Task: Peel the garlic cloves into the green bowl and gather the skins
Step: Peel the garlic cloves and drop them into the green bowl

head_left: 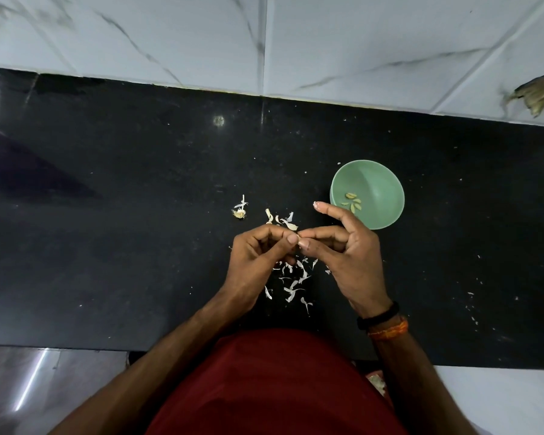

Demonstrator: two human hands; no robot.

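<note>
No text, label, brand, number or sign could be read anywhere in the view.
</note>
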